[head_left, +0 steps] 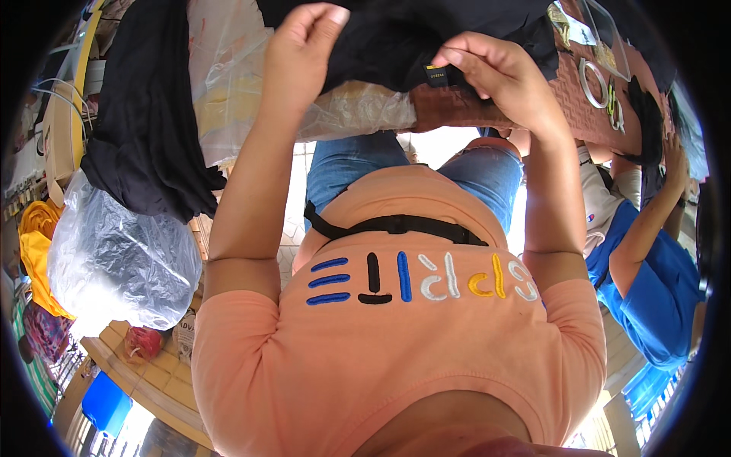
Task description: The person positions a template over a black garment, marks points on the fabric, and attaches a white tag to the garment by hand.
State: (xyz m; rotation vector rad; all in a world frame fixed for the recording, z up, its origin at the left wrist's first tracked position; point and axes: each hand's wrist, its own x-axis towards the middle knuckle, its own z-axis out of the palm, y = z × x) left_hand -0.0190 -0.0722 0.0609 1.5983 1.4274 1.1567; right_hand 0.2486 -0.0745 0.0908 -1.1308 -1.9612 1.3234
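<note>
Black cloth lies bunched over the far side of the work surface. A small dark label with a yellow edge shows on it. My right hand is closed in a pinch at the label's upper edge, gripping the black cloth there. Farther left, my left hand is raised above the cloth, with thumb and fingers pressed together. Whatever is in that pinch is too small to make out.
Clear plastic sheeting covers part of the brown textured cloth. To the right lie a white ring, small snips and a clear plastic box. More black cloth hangs at left above a plastic bag. A person in blue sits at right.
</note>
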